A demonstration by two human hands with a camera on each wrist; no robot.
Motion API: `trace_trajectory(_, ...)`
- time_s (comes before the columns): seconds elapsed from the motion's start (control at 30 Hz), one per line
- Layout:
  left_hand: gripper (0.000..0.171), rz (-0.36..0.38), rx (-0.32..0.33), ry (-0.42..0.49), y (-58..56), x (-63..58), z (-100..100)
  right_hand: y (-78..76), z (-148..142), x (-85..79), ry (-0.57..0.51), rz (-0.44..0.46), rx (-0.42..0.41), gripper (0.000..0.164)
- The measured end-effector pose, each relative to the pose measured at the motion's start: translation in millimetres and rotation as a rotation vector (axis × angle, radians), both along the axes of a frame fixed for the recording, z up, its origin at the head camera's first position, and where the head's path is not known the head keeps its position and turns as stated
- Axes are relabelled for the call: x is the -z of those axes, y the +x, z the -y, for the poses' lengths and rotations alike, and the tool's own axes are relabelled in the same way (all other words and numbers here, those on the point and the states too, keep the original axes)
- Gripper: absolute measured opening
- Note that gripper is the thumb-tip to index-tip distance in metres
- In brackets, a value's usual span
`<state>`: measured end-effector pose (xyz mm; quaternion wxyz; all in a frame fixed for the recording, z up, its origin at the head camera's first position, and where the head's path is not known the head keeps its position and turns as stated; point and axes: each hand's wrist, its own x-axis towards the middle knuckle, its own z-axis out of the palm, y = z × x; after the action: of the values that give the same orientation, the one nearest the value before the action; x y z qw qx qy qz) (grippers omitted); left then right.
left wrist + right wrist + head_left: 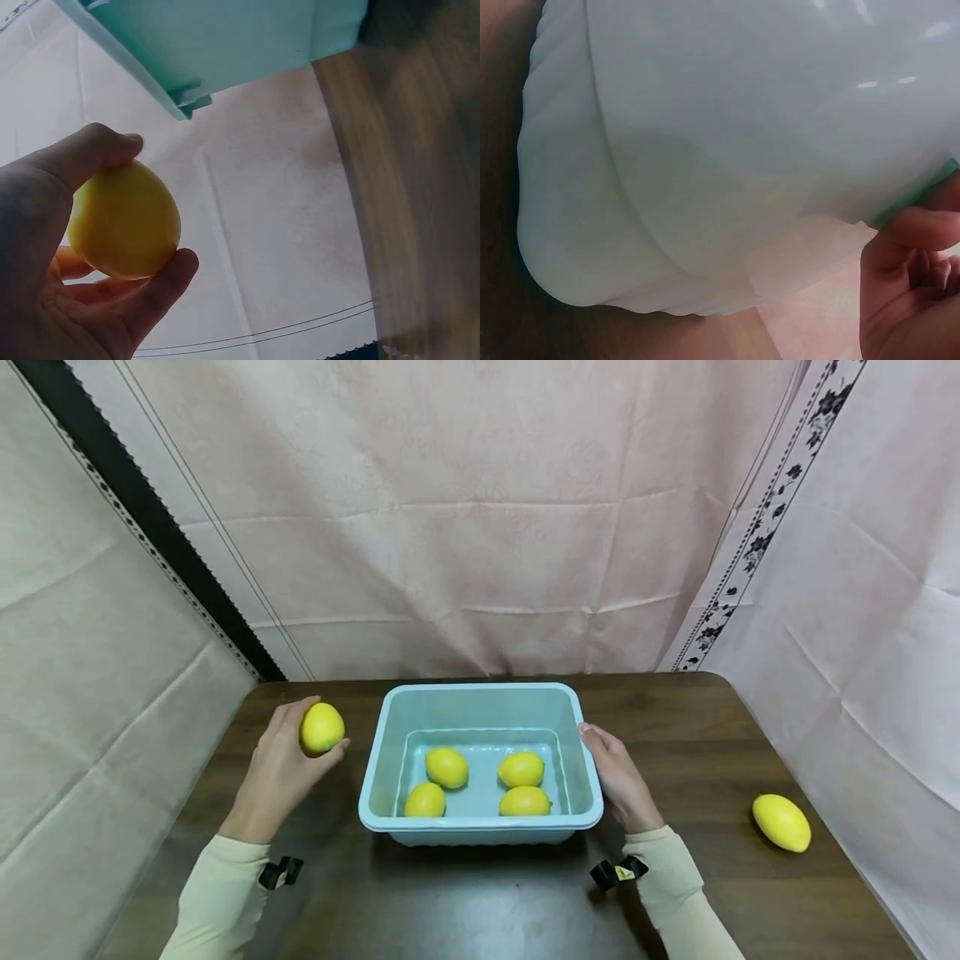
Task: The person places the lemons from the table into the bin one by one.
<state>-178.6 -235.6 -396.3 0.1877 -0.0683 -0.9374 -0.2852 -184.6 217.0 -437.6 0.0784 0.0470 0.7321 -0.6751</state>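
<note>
left of the blue tub [480, 822], the left hand [283, 764] clamps its fingers [165, 291] round a lemon [322, 727], likely light, firm and slick, best held mid-body, while the right hand [618, 777], from here, seems to pinch the rim.

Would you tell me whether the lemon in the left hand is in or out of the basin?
Out: in the head view, the left hand holds the lemon beside the basin, with a visible gap between them.
</note>
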Motion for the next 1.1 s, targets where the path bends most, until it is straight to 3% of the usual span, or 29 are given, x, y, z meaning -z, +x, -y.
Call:
trace_trajectory(0.33,0.072,-0.082,0.026,0.015,5.9,-6.8,-8.8,3.3,0.5,2.5,-0.002,0.001,-0.009,0.061)
trace_trajectory(0.8,0.074,-0.062,0.133,0.058,-3.5,-21.0,-23.4,-0.7,-1.3,2.2,0.0,0.009,-0.01,0.06)
trace_trajectory(1.1,0.075,-0.008,0.147,0.032,-5.6,-27.6,-31.1,-0.1,-0.3,0.8,-0.001,0.015,-0.01,0.062)
